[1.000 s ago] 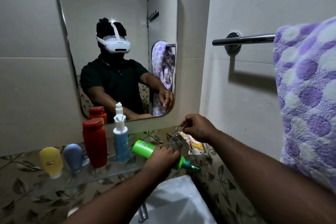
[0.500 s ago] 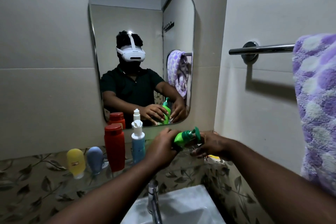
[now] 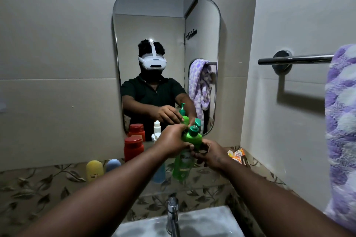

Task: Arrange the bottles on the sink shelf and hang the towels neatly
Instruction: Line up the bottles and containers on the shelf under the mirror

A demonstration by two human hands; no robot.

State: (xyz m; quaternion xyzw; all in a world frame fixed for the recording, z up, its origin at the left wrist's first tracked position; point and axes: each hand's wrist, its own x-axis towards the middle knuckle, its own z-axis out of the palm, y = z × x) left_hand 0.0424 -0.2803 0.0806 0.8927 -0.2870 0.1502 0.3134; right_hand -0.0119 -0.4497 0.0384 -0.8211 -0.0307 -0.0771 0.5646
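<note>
- my left hand (image 3: 171,141) is closed round the shoulder of the bright green plastic pump bottle (image 3: 182,167), just below its darker green pump head.
- my right hand (image 3: 210,153) grips the same bottle from the right, fingers curled round its upper body.
- the green bottle stands upright between both hands, over the clear glass shelf (image 3: 212,186); i cannot tell whether its base touches the glass.
- my left forearm crosses in front of the light blue bottle with a white pump top (image 3: 159,174), hiding most of it; it stands just left of the green bottle.
- further left stand the tall red bottle with a red cap (image 3: 133,147), then the small rounded blue bottle (image 3: 113,164) and the small rounded yellow bottle (image 3: 94,170).
- an orange packet (image 3: 236,155) lies at the shelf's right end, near my right wrist.
- the rounded wall mirror (image 3: 165,25) hangs behind the bottles.
- the purple and white spotted towel (image 3: 341,121) hangs on the chrome towel bar (image 3: 294,59) on the right wall.
- the chrome tap (image 3: 172,211) and the white sink (image 3: 212,221) sit below my arms.
</note>
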